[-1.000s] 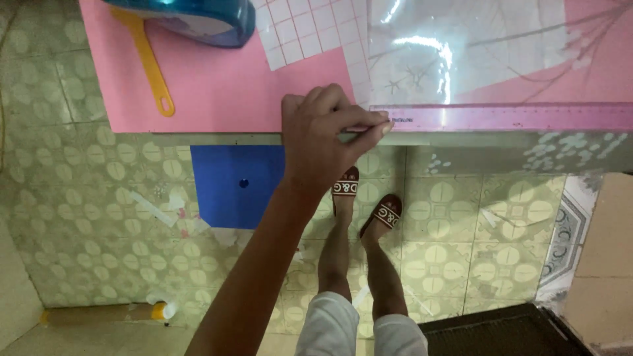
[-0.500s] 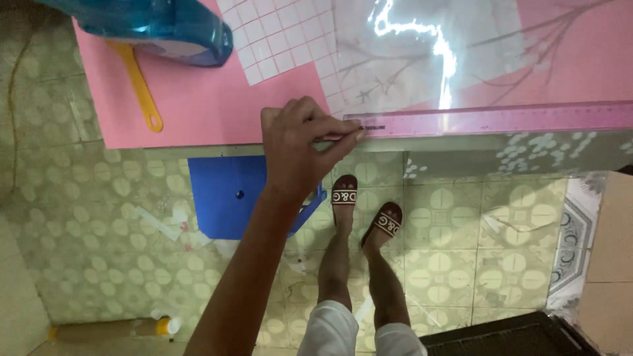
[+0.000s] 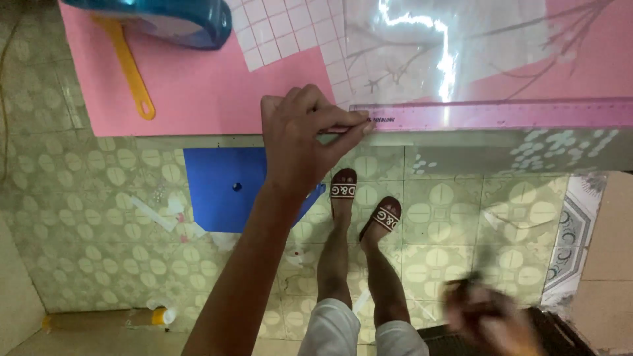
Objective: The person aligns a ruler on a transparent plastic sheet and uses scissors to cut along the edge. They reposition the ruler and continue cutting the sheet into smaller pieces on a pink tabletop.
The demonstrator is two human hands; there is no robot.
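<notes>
My left hand (image 3: 300, 142) reaches up to the near edge of the table and pinches the left end of a long pink ruler (image 3: 501, 113) between thumb and fingers. The ruler lies along the front edge of a pink sheet (image 3: 198, 86), over a clear glossy film (image 3: 448, 53) with a branch pattern. A white gridded backing sheet (image 3: 290, 33) shows just above the hand. My right hand (image 3: 491, 320) is a dark blur low at the bottom right, away from the table. What it holds is not readable.
A yellow handle (image 3: 132, 72) and a blue plastic object (image 3: 178, 16) lie at the sheet's far left. On the patterned tile floor are a blue sheet (image 3: 221, 188), white paper scraps (image 3: 165, 214) and my sandalled feet (image 3: 366, 204). A dark box (image 3: 560, 336) sits at the bottom right.
My left hand stays pinched at the ruler's end while the view shifts slightly. My right hand has come into view at the bottom right, blurred by motion.
</notes>
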